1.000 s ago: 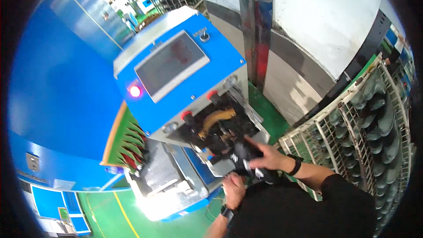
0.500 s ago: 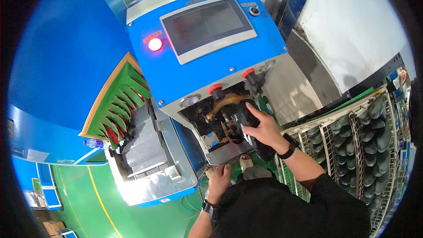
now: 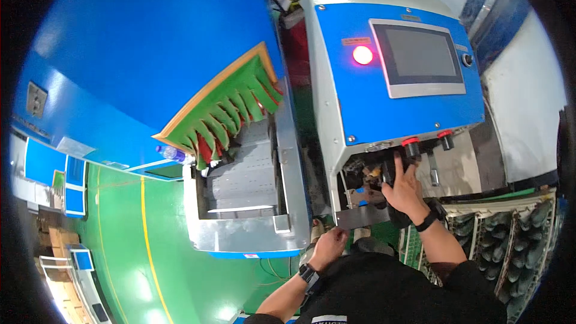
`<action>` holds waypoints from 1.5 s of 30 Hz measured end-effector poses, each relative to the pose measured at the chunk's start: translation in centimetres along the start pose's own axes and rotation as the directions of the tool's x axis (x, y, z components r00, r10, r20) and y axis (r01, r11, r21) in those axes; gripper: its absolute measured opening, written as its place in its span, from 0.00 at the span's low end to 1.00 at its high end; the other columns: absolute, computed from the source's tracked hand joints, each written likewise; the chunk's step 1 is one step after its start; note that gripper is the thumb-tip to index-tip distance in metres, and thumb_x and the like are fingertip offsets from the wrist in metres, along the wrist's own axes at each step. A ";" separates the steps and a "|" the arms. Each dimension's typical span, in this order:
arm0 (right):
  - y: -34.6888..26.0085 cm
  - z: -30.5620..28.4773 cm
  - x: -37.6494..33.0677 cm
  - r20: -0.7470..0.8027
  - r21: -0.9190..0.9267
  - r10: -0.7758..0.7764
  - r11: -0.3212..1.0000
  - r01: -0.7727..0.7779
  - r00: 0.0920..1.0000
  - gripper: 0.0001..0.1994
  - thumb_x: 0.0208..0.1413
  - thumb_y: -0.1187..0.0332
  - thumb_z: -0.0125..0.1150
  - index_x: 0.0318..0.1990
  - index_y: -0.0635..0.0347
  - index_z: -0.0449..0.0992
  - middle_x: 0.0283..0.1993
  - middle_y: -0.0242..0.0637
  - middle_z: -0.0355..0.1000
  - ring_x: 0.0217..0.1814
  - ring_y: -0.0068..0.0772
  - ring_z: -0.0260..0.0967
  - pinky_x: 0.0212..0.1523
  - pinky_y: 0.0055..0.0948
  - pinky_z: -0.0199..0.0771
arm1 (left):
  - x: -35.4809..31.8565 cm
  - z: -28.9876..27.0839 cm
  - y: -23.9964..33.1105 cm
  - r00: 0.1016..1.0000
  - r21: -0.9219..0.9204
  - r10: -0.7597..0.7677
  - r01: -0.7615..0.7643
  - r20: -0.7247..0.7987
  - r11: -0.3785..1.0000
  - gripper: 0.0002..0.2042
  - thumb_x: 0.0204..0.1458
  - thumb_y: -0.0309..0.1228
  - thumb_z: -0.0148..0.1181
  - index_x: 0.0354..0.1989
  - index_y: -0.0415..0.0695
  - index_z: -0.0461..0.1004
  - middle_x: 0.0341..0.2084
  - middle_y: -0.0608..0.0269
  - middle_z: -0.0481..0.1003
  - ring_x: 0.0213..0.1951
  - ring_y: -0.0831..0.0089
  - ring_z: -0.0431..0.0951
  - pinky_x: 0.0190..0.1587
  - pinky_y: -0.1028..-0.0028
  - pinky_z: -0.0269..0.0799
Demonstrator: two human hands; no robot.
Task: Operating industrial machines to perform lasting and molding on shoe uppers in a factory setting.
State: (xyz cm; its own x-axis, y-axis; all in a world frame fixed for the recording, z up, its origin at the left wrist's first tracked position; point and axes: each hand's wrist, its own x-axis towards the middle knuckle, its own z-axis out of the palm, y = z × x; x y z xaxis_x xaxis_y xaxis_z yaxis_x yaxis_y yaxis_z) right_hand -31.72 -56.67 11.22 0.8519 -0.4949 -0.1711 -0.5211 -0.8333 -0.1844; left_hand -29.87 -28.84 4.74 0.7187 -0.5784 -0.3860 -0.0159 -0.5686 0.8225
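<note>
My right hand (image 3: pixel 407 191) grips a black shoe (image 3: pixel 398 218), fingers and thumb spread over it. The shoe stands in the open working bay under a blue machine's control panel; my hand and the shadow there hide much of it. Just above my fingers are two red-topped knobs (image 3: pixel 410 143). My left hand (image 3: pixel 329 247) hangs lower, beside the metal plate (image 3: pixel 362 216) at the bay's lower front. Its fingers are curled together, and whatever they may hold is hidden. Brownish metal parts (image 3: pixel 373 173) of the machine sit left of the shoe.
A red lamp (image 3: pixel 362 55) glows beside the dark screen (image 3: pixel 420 54). At left, a conveyor (image 3: pixel 243 174) runs out from under green strip curtains (image 3: pixel 231 108) of a blue unit. A rack (image 3: pixel 480 207) holding several dark shoe-shaped pieces stands at right. Green floor (image 3: pixel 180 222) lies left.
My view has swung left, so the machine appears farther right. The shoe now sits deeper under the panel, more hidden by my right hand. My left hand stays low near the plate.
</note>
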 end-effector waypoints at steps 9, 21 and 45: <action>-2.3 -0.2 -4.2 -0.306 0.128 0.000 0.991 0.042 0.952 0.50 0.49 0.61 0.68 0.76 0.53 0.41 0.57 0.79 0.57 0.47 0.76 0.68 0.41 0.56 0.73 | 2.0 0.7 1.7 0.972 -0.083 0.104 -0.089 0.209 0.993 0.16 0.61 0.41 0.52 0.40 0.39 0.77 0.32 0.42 0.79 0.37 0.48 0.81 0.39 0.57 0.73; 0.1 -7.0 -18.4 0.204 0.718 -0.077 0.689 -0.096 0.976 0.42 0.55 0.46 0.65 0.72 0.53 0.56 0.60 0.56 0.66 0.44 0.58 0.77 0.48 0.36 0.77 | 0.4 3.7 5.0 0.407 -0.400 0.078 0.814 0.910 0.420 0.32 0.61 0.61 0.46 0.59 0.44 0.69 0.54 0.55 0.75 0.52 0.61 0.78 0.54 0.59 0.76; 37.9 19.3 -28.0 0.669 0.116 0.716 -0.363 0.925 0.197 0.14 0.69 0.58 0.50 0.39 0.59 0.74 0.33 0.39 0.71 0.23 0.31 0.58 0.27 0.28 0.69 | -5.2 6.1 11.0 0.899 -0.071 -0.322 0.357 0.296 0.931 0.27 0.55 0.40 0.66 0.56 0.30 0.71 0.49 0.53 0.77 0.50 0.64 0.74 0.53 0.67 0.69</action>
State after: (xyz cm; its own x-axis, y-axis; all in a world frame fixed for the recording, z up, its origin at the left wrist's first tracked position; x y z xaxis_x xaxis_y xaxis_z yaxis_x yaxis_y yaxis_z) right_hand -76.33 -69.61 -9.63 -0.2397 -0.5298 -0.8135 0.9708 -0.1267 -0.2035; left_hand -38.05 -35.63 13.25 0.4456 -0.5103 -0.7355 0.2912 -0.6943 0.6581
